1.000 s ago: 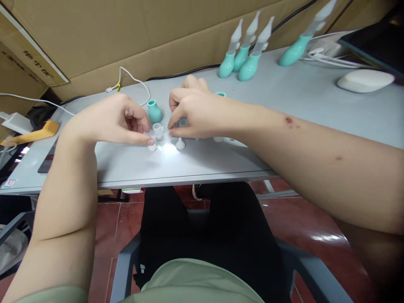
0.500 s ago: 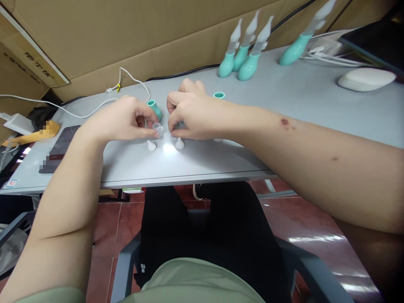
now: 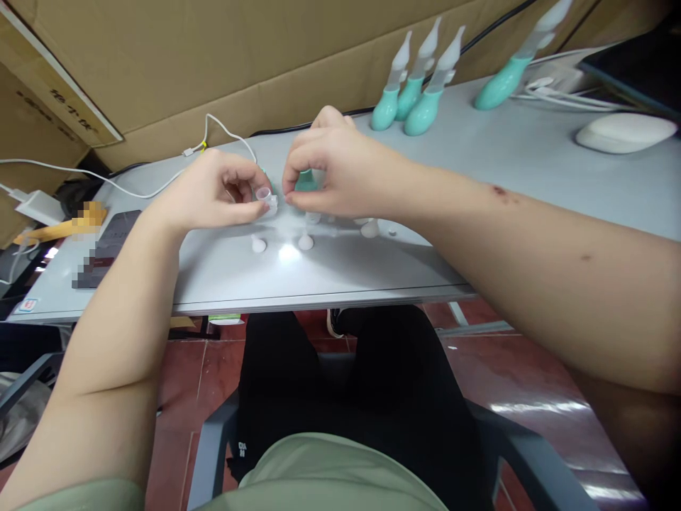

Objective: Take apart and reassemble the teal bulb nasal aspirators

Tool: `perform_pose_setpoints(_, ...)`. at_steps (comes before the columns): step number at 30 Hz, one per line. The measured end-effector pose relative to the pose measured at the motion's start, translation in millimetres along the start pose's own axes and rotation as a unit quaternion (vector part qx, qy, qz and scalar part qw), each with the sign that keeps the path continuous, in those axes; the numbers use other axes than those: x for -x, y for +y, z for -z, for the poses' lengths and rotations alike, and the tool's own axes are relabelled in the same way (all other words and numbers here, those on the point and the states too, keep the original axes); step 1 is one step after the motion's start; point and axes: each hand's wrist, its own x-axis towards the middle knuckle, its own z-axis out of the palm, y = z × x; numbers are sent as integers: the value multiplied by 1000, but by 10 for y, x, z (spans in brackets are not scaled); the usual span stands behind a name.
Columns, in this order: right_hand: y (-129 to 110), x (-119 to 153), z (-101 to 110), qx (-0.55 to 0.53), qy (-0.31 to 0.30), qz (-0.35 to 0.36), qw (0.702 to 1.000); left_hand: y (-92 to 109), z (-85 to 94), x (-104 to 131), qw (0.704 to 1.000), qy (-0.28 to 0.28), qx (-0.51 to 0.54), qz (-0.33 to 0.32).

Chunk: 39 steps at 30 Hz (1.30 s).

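My left hand (image 3: pixel 226 191) pinches a small clear plastic tube piece (image 3: pixel 267 201) between thumb and fingers, just above the grey table. Close on its right, my right hand (image 3: pixel 324 170) has its thumb and fingertips pressed together; whatever is between them is too small to make out. A teal bulb (image 3: pixel 306 180) shows behind the right fingers, partly hidden. Small white cone-shaped tips lie in front of the hands, one on the left (image 3: pixel 258 244) and one in the middle (image 3: pixel 306 242). Another white piece (image 3: pixel 370 228) lies below my right wrist.
Three teal bulbs with white nozzles (image 3: pixel 423 113) stand at the back, and a similar one (image 3: pixel 500 84) is further right. A white rounded object (image 3: pixel 626 133) sits at the right. A dark flat device (image 3: pixel 111 245), a yellow object (image 3: pixel 69 226) and a white cable (image 3: pixel 133 193) are at left.
Both hands have moved slightly up and away from the table's front edge, the left still holding the clear piece. The white piece below my right wrist shows more fully.
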Motion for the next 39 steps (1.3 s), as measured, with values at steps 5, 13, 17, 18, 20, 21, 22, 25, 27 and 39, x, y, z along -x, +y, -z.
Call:
perform_pose_setpoints(5,44,24,33,-53,57,-13,997,-81,-69,-16,998,41,46,-7)
perform_pose_setpoints(13,85,0,44,-111,76,0,991,74,-97,-22,996,71,58,20)
perform_pose_setpoints(17,73,-9,52,-160,83,11,984,99,-115,-28,995,71,63,16)
perform_pose_setpoints(18,74,-11,51,-166,86,15,982,89,-127,-33,995,74,66,13)
perform_pose_setpoints(20,77,-13,47,-173,88,24,981,62,-152,-44,994,74,82,10)
perform_pose_setpoints(21,79,-13,45,-180,90,26,979,49,-162,-48,992,77,95,7)
perform_pose_setpoints(22,81,-13,42,-190,90,26,977,40,-169,-51,991,82,107,3)
perform_pose_setpoints(25,82,-7,33,-216,89,24,972,35,-170,-50,990,88,108,5)
perform_pose_setpoints(27,82,-3,27,-221,93,29,970,47,-161,-44,993,76,86,12)
perform_pose_setpoints(39,116,7,41,-215,115,43,969,19,-146,-32,995,70,74,10)
